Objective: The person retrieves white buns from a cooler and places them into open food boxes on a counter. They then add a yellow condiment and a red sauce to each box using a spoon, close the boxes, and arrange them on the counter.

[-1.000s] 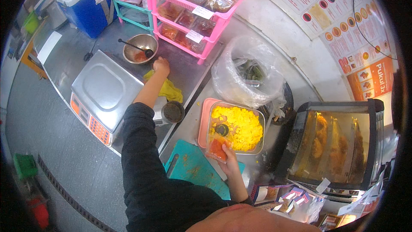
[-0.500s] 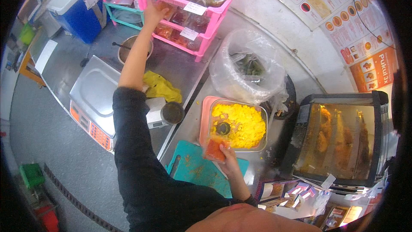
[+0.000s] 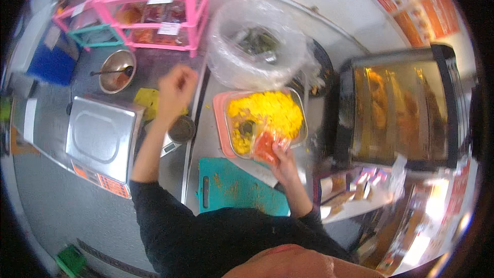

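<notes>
My right hand [image 3: 286, 163] grips a small clear bag of orange-red food [image 3: 266, 146] over the near edge of a metal tray [image 3: 304, 141]. Yellow crumbly food [image 3: 275, 110] fills much of that tray, and a small dark round thing [image 3: 247, 127] sits among it. Motion blurs my left hand [image 3: 177, 86], which is above the counter between the pink rack [image 3: 193, 25] and the kitchen scale; its fingers look curled but are smeared. Beneath my left wrist lie a yellow cloth [image 3: 146, 100] and a dark round cup [image 3: 182, 129] on a small white scale [image 3: 169, 145].
A teal cutting board [image 3: 242, 188] with crumbs lies close to me. At left are a large silver scale [image 3: 100, 134] and a metal bowl [image 3: 117, 72] with a spoon. A plastic-lined tub [image 3: 257, 46] stands behind the tray, and a glass food warmer [image 3: 401, 110] at right.
My left hand has left the pink rack and come back toward me. The view has shifted to the right. My right hand still holds the bag, now over the tray's near edge.
</notes>
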Demonstrator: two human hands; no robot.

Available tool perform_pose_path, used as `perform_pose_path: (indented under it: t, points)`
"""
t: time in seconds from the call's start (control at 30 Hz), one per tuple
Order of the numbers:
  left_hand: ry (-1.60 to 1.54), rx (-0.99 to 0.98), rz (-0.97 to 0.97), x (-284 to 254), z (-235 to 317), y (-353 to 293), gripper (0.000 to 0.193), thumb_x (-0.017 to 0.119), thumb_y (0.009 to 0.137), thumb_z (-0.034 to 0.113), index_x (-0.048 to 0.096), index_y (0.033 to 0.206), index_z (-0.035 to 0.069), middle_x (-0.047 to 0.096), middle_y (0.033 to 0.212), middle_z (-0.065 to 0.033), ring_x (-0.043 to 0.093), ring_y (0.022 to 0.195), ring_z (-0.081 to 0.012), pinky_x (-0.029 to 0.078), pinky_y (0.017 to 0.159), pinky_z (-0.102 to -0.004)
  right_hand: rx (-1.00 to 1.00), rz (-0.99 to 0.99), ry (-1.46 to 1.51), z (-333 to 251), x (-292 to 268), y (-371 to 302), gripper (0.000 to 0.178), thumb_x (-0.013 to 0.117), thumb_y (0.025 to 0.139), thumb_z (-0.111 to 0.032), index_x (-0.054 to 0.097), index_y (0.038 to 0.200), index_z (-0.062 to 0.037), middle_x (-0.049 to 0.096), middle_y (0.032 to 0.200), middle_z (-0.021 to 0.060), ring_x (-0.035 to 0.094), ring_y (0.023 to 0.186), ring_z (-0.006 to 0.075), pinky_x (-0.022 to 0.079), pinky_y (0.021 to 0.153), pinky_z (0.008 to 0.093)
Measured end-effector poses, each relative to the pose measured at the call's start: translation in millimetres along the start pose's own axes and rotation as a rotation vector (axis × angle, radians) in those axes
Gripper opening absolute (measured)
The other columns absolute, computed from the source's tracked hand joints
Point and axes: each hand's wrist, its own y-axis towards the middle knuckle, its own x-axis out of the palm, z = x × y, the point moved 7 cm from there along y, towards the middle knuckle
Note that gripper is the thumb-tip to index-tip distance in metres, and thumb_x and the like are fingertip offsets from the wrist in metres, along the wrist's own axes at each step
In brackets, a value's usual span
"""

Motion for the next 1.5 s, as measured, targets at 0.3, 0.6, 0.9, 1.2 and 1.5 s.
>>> perform_pose_path:
  t: [0.3, 0.6, 0.9, 1.2, 1.5]
  points:
    - [-0.889, -0.633, -0.599, 175.0, 103.0, -170.4, 0.026, 0.048, 0.094, 0.021, 0.056, 0.109, 0.002, 0.06, 0.097, -0.0032, 0.06, 0.085, -0.012, 0.053, 0.077, -0.0311, -0.788, 0.069, -0.467, -87.3, 0.2, -73.5, 0.034, 0.059, 0.083, 0.0, 0.042, 0.111, -0.0048, 0.05, 0.112, 0.0067, 0.053, 0.102, 0.0151, 0.045, 0.087, 0.0287]
    - [-0.943, -0.792, -0.659, 261.0, 164.4, -282.7, 0.016, 0.048, 0.094, 0.017, 0.056, 0.094, 0.004, 0.06, 0.089, -0.0023, 0.06, 0.081, -0.0117, 0.056, 0.073, -0.033, -1.089, 0.676, -0.454, -97.5, -186.2, -244.4, 0.027, 0.06, 0.085, -0.003, 0.045, 0.107, -0.003, 0.055, 0.094, 0.0071, 0.055, 0.086, 0.0109, 0.045, 0.078, 0.0234]
    - [-0.185, 0.152, -0.809, 381.3, 232.7, -300.0, 0.019, 0.052, 0.09, 0.018, 0.057, 0.097, 0.002, 0.062, 0.069, -0.0115, 0.063, 0.065, -0.0221, 0.051, 0.059, -0.0352, -0.956, 1.177, -1.208, -101.5, -358.7, -285.9, 0.02, 0.049, 0.09, -0.012, 0.051, 0.105, 0.0003, 0.055, 0.106, 0.0219, 0.059, 0.09, 0.0333, 0.047, 0.077, 0.0394]
    - [0.249, 0.342, -0.489, 414.8, 240.2, -300.7, 0.024, 0.058, 0.082, 0.019, 0.06, 0.1, 0.004, 0.065, 0.09, -0.0132, 0.063, 0.076, -0.0307, 0.049, 0.069, -0.0404, -0.969, 1.256, -0.759, -179.8, -492.5, -262.3, 0.028, 0.057, 0.085, -0.017, 0.053, 0.106, 0.0018, 0.061, 0.09, 0.0197, 0.061, 0.08, 0.0309, 0.046, 0.071, 0.0387]
    - [0.541, 0.021, -0.121, 189.6, 142.5, -229.9, 0.025, 0.059, 0.08, 0.025, 0.062, 0.098, 0.009, 0.067, 0.085, -0.0104, 0.064, 0.078, -0.0271, 0.049, 0.068, -0.0388, -1.176, 1.299, -1.009, -235.1, -475.6, -257.2, 0.046, 0.059, 0.084, -0.022, 0.047, 0.12, 0.004, 0.051, 0.117, 0.0205, 0.05, 0.106, 0.0342, 0.038, 0.094, 0.0421]
